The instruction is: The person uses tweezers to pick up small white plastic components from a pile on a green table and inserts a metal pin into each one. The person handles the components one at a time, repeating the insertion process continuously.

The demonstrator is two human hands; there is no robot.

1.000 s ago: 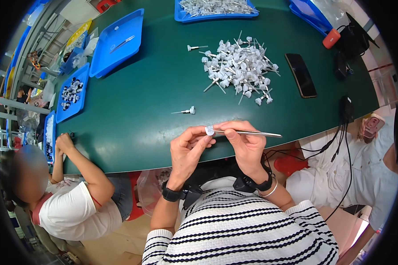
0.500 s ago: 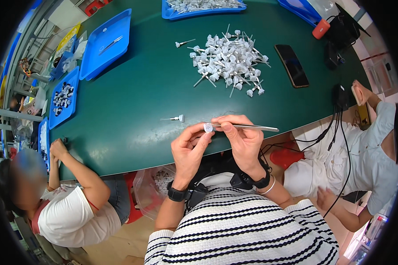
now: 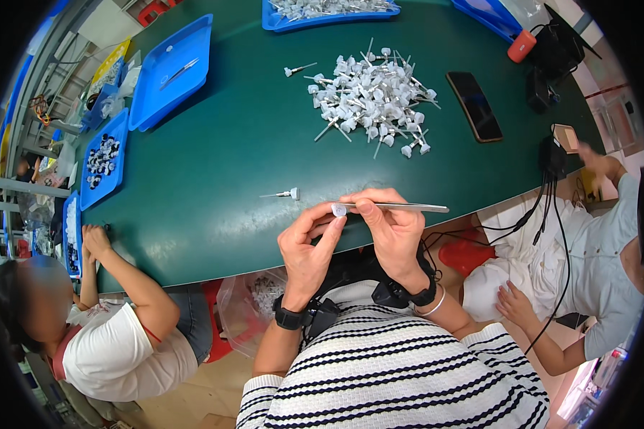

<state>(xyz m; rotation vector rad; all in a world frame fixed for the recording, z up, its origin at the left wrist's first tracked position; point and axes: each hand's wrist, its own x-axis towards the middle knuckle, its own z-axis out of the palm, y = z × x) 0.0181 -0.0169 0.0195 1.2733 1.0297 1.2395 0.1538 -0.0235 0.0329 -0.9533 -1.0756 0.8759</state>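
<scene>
"White, that small round-faced piece (image 3: 338, 211); where is it?"

"Pinched in the left hand (image 3: 304, 250), thumb and index closed on it, over the near edge of the green tabletop (image 3: 215, 164)."

"And the right hand (image 3: 395, 239)?"

"Its fingers (image 3: 376, 222) are closed around slim metal tweezers (image 3: 426, 208), tips reaching the piece; whether they grip it, I cannot tell."

"What lies beyond, on the tabletop?"

"One loose white-headed pin (image 3: 292, 194), then a heap of similar pins (image 3: 371, 100), with a black-screened smartphone (image 3: 474, 107) to its right."
</scene>
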